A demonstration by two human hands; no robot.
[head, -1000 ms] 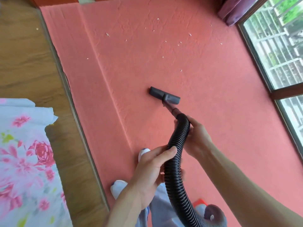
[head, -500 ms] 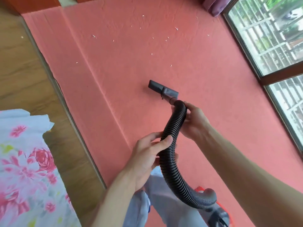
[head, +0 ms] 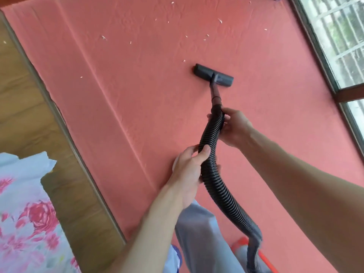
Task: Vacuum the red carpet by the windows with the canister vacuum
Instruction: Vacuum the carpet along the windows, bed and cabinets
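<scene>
**Desk:** What's lying around the nozzle on your feed?

**Operator:** I'm looking down at the red carpet (head: 157, 99), which is filling most of the view. White scraps (head: 220, 21) are lying scattered over its far part, the nearest one just beyond the floor nozzle (head: 213, 75), with only carpet between them. A raised crease (head: 118, 117) is running along the carpet on the left, well apart from the nozzle. The window (head: 338, 46) is lining the right edge, the wooden floor (head: 25, 99) is showing on the left, and a floral cloth (head: 23, 213) is sitting in the lower left corner. A grey trouser leg (head: 199, 233) is showing below the hands.

**Desk:** And the hands?

**Operator:** Both are clamping the black ribbed hose (head: 211, 138). The right hand (head: 235, 125) is wrapping its top end, just below the thin wand (head: 215, 93) reaching to the nozzle, which is resting flat on the carpet. The left hand (head: 187, 172) is gripping lower down, thumb lying over the ribs. The hose is bending toward something red-orange (head: 264, 259) at the bottom edge, and I'm not able to tell whether that's the canister.

**Desk:** Anything differing from half a second ago?

**Operator:** The nozzle is sitting farther out from the right hand, more wand is showing, and it's lying closer to the scraps
</scene>
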